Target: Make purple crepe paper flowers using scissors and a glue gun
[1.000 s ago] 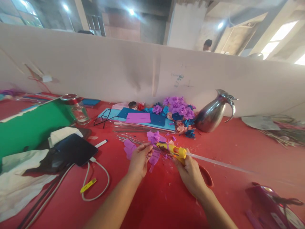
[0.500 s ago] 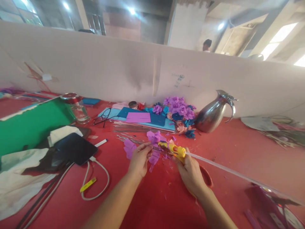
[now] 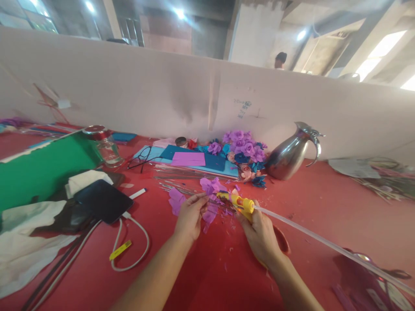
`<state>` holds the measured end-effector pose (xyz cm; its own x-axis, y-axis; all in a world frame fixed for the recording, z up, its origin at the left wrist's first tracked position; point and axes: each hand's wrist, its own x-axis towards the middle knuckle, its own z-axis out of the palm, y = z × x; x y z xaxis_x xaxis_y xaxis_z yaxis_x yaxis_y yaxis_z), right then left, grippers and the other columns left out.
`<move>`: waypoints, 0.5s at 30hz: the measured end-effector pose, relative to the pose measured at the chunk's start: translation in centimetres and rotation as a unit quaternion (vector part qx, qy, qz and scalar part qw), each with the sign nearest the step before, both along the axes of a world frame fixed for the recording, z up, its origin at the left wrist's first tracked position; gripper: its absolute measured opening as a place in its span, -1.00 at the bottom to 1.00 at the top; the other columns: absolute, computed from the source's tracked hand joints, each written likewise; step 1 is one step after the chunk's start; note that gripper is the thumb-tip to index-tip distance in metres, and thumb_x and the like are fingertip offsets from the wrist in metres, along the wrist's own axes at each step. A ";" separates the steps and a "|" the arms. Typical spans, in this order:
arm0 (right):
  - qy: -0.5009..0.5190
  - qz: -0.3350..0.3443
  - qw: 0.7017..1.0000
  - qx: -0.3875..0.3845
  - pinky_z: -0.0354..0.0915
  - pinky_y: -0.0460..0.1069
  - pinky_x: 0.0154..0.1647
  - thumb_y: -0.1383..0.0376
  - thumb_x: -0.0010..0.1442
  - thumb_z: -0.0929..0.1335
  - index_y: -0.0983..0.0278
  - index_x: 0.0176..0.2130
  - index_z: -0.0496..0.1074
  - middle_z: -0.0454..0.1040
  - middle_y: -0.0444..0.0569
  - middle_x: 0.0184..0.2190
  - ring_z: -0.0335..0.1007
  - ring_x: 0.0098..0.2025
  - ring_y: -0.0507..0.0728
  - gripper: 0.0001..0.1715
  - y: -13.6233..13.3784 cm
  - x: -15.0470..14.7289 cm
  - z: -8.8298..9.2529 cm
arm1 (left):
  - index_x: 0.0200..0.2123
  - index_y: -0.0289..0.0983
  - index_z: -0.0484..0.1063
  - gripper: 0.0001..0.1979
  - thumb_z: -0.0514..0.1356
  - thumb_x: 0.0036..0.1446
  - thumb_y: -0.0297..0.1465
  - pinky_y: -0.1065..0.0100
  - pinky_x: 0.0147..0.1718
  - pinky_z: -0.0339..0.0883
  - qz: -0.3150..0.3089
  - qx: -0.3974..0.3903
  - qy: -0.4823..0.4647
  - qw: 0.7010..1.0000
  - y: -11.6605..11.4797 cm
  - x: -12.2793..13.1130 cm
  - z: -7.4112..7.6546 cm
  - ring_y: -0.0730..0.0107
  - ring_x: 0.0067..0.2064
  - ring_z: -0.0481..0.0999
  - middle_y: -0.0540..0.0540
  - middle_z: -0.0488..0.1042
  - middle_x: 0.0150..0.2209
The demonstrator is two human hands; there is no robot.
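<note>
My left hand [image 3: 189, 216] pinches a purple paper flower piece [image 3: 210, 186] at the middle of the red table [image 3: 311, 203]. My right hand [image 3: 259, 233] is wrapped round a yellow glue gun [image 3: 238, 202] whose nozzle points left at the purple paper. A long clear glue stick [image 3: 324, 244] runs from the gun's back toward the lower right. More purple petals [image 3: 176, 201] lie beside my left hand. Thin wire stems [image 3: 177, 189] lie just behind the flower.
A metal jug [image 3: 290, 153] stands at the back right beside a bunch of purple and blue paper flowers [image 3: 243, 153]. Coloured paper sheets [image 3: 189, 159], glasses and a glass jar [image 3: 105, 149] lie behind. A phone [image 3: 102, 202] with cable, green sheet [image 3: 39, 172] and cloths fill the left. A partition wall stands behind the table.
The glue gun has tilted a little, so the clear glue stick's far end has swung down toward the lower right. Both hands stay in place on the flower and gun.
</note>
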<state>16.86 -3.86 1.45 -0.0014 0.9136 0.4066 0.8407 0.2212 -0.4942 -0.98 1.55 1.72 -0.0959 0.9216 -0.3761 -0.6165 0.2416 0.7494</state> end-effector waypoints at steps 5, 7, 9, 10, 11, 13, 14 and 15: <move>0.005 0.000 1.000 0.008 0.20 -0.04 -0.48 0.16 0.28 0.18 0.25 -0.25 0.37 0.49 -0.02 -0.48 0.44 -0.48 0.17 -0.73 0.0 -0.1 0.2 | -0.55 -0.39 0.53 -0.81 0.40 -0.38 -0.56 0.57 -0.62 0.13 0.000 0.000 -0.001 1.000 0.0 0.0 0.0 0.61 -0.59 0.35 -0.01 0.43 -0.63; 0.006 0.001 1.000 0.009 0.20 -0.04 -0.49 0.16 0.28 0.18 0.25 -0.25 0.38 0.49 -0.01 -0.47 0.44 -0.48 0.18 -0.72 0.0 -0.1 0.3 | -0.55 -0.39 0.53 -0.81 0.40 -0.38 -0.57 0.58 -0.63 0.14 0.003 -0.004 -0.003 1.000 0.0 0.0 0.1 0.62 -0.60 0.35 -0.01 0.44 -0.63; 0.007 0.001 1.000 0.009 0.20 -0.04 -0.48 0.15 0.28 0.18 0.25 -0.25 0.38 0.49 -0.01 -0.47 0.44 -0.47 0.18 -0.71 -0.1 -0.1 0.4 | -0.56 -0.39 0.52 -0.82 0.39 -0.39 -0.57 0.58 -0.63 0.13 0.003 -0.006 -0.004 1.000 0.0 0.0 0.2 0.62 -0.61 0.35 -0.01 0.44 -0.63; 0.007 0.001 1.000 0.010 0.19 -0.04 -0.48 0.15 0.28 0.18 0.25 -0.26 0.38 0.48 -0.01 -0.47 0.43 -0.48 0.17 -0.71 -0.1 -0.1 0.5 | -0.56 -0.39 0.52 -0.82 0.39 -0.39 -0.57 0.59 -0.63 0.13 0.003 -0.005 -0.005 1.000 0.0 0.1 0.2 0.63 -0.61 0.35 -0.01 0.44 -0.63; 0.008 0.002 1.000 0.009 0.19 -0.04 -0.49 0.15 0.28 0.18 0.25 -0.28 0.38 0.48 -0.01 -0.48 0.43 -0.49 0.17 -0.71 -0.1 -0.1 0.5 | -0.57 -0.40 0.52 -0.82 0.39 -0.38 -0.58 0.59 -0.64 0.13 0.003 -0.005 -0.005 1.000 0.0 0.1 0.3 0.63 -0.61 0.35 -0.01 0.43 -0.64; 0.010 0.006 1.000 0.005 0.18 -0.05 -0.49 0.16 0.28 0.19 0.25 -0.32 0.37 0.47 -0.02 -0.49 0.41 -0.51 0.15 -0.71 -0.1 -0.1 0.5 | -0.56 -0.40 0.52 -0.82 0.39 -0.38 -0.58 0.59 -0.64 0.13 0.003 -0.006 -0.005 1.000 0.0 0.1 0.3 0.63 -0.61 0.34 0.00 0.42 -0.65; 0.010 0.008 1.000 0.003 0.17 -0.05 -0.50 0.16 0.28 0.19 0.25 -0.32 0.37 0.47 -0.03 -0.50 0.41 -0.52 0.15 -0.72 -0.1 -0.1 0.5 | -0.55 -0.41 0.53 -0.82 0.38 -0.37 -0.58 0.59 -0.64 0.13 0.003 -0.006 -0.005 1.000 0.0 0.1 0.3 0.63 -0.62 0.34 0.00 0.42 -0.65; 0.009 0.008 1.000 0.003 0.17 -0.05 -0.50 0.16 0.27 0.19 0.24 -0.33 0.37 0.46 -0.03 -0.50 0.40 -0.52 0.14 -0.72 -0.1 -0.1 0.5 | -0.55 -0.41 0.53 -0.82 0.38 -0.37 -0.59 0.59 -0.64 0.13 0.004 -0.007 -0.005 1.000 0.0 0.1 0.3 0.63 -0.62 0.34 0.00 0.42 -0.65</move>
